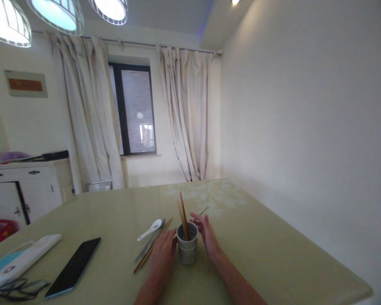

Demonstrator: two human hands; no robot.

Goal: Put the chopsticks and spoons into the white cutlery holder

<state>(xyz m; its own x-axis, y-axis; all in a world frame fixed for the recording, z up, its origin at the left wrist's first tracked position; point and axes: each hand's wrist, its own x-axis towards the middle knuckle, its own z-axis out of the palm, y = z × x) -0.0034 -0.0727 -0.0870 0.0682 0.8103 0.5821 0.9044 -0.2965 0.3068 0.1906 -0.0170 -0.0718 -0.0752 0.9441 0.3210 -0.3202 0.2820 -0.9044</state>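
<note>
A grey metal utensil holder (187,253) with small holes in its side stands upright on the table in front of me. Several brown chopsticks (183,216) rise from it. My left hand (163,254) is against the holder's left side, fingers bent together at its wall. On the right, my right hand (208,238) is raised beside the rim with its fingers stretched and apart. A thin stick (203,210), probably a chopstick, shows just behind those fingers; whether they touch it is unclear. Beside my left hand lie loose chopsticks (141,265), a white spoon (150,230) and grey metal utensils (145,251), partly covered.
Toward the table's left edge lie a black-screened phone (74,267), a long white device (27,258), a dark cable (19,290) and a blue item (6,267). The green table (273,262) runs along a white wall on the right.
</note>
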